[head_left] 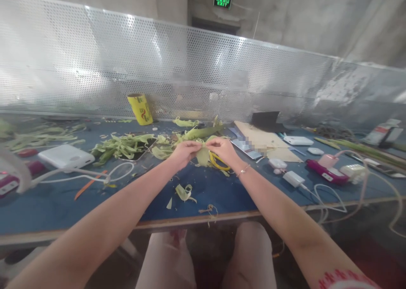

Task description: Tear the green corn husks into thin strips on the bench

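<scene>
My left hand (187,152) and my right hand (221,150) meet at the middle of the blue table (203,191). Both are closed, fingertips pinching a pale green leaf piece (203,155) that hangs between them. A yellow ring-shaped item (218,162) lies just under my right hand. Behind the hands rests a larger green leaf bundle (203,132). Left of them is a pile of green strips (122,147), partly on a dark tray. A curled leaf scrap (185,192) lies nearer the front edge.
A yellow can (140,109) stands at the back, before a perforated metal screen (127,60). White box with cables (66,157) sits left. At right are a phone (246,148), cardboard (266,141), a charger (294,179) and a purple power strip (326,172) with trailing cables.
</scene>
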The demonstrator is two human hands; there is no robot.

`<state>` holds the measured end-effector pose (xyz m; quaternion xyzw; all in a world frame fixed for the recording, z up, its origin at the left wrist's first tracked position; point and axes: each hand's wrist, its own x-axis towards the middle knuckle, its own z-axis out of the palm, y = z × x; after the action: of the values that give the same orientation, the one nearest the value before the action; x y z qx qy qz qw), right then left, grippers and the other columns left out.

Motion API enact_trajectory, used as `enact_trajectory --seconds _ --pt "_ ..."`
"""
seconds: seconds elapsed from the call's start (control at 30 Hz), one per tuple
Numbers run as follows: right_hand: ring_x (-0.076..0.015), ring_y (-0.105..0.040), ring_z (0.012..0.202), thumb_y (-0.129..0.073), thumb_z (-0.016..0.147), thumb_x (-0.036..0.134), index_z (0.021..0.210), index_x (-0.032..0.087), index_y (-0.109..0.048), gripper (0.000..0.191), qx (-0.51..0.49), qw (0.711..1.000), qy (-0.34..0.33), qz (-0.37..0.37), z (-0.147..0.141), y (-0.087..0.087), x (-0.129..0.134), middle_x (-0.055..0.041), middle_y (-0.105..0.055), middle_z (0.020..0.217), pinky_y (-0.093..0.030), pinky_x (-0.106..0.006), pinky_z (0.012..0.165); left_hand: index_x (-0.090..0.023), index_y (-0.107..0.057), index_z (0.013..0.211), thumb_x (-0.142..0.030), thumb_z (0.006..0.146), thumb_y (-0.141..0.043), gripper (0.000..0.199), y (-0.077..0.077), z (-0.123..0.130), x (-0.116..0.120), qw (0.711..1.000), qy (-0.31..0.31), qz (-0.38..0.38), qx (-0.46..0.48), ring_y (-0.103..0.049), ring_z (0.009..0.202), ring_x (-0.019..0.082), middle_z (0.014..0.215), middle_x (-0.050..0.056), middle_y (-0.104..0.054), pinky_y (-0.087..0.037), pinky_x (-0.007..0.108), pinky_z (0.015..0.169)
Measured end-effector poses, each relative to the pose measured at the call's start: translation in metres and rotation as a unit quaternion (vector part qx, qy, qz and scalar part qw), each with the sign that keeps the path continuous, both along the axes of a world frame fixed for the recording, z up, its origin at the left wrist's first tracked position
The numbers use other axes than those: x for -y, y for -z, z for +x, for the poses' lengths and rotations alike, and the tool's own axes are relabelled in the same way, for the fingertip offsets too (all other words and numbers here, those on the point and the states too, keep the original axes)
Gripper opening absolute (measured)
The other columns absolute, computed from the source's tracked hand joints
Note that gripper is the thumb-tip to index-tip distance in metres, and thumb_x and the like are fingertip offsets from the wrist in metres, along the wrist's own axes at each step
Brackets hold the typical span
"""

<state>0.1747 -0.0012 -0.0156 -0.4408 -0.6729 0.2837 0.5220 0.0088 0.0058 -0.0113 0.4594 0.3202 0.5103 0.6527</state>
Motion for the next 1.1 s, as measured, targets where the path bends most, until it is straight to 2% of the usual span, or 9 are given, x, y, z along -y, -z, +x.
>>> enact_trajectory --seconds 0.2,0.4,0.57,0.7,0.83,1.0,1.1 --pt "-0.0152 -0.060 0.076 -0.065 0.067 0.034 0.071 0.019 -0.068 0.017 0.034 0.999 -0.005 0.037 0.000 0.000 -0.001 -0.0039 -0.067 0.078 -0.046 -0.030 0.075 -0.010 -0.063 0.066 -0.007 0.050 -0.076 0.021 0.001 -0.002 -0.001 1.000 -0.010 0.000 -0.020 -0.060 0.056 0.009 0.059 0.002 -0.062 -0.048 0.022 0.060" --pt "-0.0131 -0.058 0.066 -0.068 0.063 0.036 0.074 0.016 -0.066 0.023 -0.017 1.000 -0.005 0.005 -0.003 0.009 -0.008 -0.0025 -0.063 0.072 -0.047 -0.028 0.066 -0.008 -0.066 0.069 -0.002 0.053 -0.071 0.017 -0.001 0.001 0.001 1.000 -0.003 -0.022 -0.012 -0.060 0.056 0.011 0.059 0.004 -0.065 -0.049 0.023 0.063" --pt "-0.0129 -0.059 0.080 -0.067 0.066 0.032 0.085 0.019 -0.070 0.023 0.006 0.998 -0.003 0.062 -0.003 0.012 -0.011 -0.0065 -0.060 0.102 -0.048 -0.028 0.074 -0.006 -0.067 0.065 -0.001 0.059 -0.066 0.008 -0.004 0.001 0.002 1.000 0.012 -0.022 -0.003 -0.062 0.061 0.011 0.063 0.007 -0.067 -0.049 0.021 0.066" --pt "-0.0146 -0.059 0.087 -0.064 0.072 0.028 0.083 0.020 -0.071 0.016 0.071 0.993 0.007 0.092 -0.004 0.005 -0.004 -0.0058 -0.064 0.094 -0.047 -0.029 0.080 -0.008 -0.066 0.067 -0.001 0.066 -0.061 0.008 -0.002 0.000 0.002 0.999 0.036 -0.021 -0.002 -0.060 0.056 0.009 0.060 0.005 -0.065 -0.050 0.020 0.060" --pt "-0.0150 -0.061 0.079 -0.064 0.073 0.026 0.082 0.020 -0.071 0.014 0.093 0.990 0.030 0.100 -0.005 0.001 0.001 -0.0050 -0.068 0.084 -0.047 -0.029 0.076 -0.010 -0.063 0.071 0.003 0.069 -0.056 0.014 -0.001 0.000 0.002 0.999 0.029 -0.022 -0.005 -0.061 0.054 0.008 0.059 0.002 -0.064 -0.050 0.019 0.058" --pt "-0.0149 -0.063 0.076 -0.063 0.073 0.021 0.081 0.019 -0.072 0.012 0.113 0.989 0.032 0.086 -0.003 -0.001 0.004 -0.0046 -0.070 0.081 -0.048 -0.028 0.073 -0.010 -0.060 0.070 0.007 0.069 -0.053 0.018 -0.005 0.002 0.005 0.998 0.019 -0.055 0.000 -0.061 0.054 0.009 0.060 0.003 -0.064 -0.051 0.019 0.059" --pt "-0.0146 -0.063 0.075 -0.063 0.073 0.020 0.079 0.019 -0.072 0.011 0.132 0.983 0.046 0.118 -0.003 -0.003 0.006 -0.0045 -0.070 0.079 -0.048 -0.027 0.072 -0.009 -0.060 0.068 0.008 0.068 -0.054 0.019 -0.009 0.002 0.006 0.996 0.031 -0.078 0.013 -0.062 0.055 0.008 0.060 0.003 -0.064 -0.051 0.017 0.059"
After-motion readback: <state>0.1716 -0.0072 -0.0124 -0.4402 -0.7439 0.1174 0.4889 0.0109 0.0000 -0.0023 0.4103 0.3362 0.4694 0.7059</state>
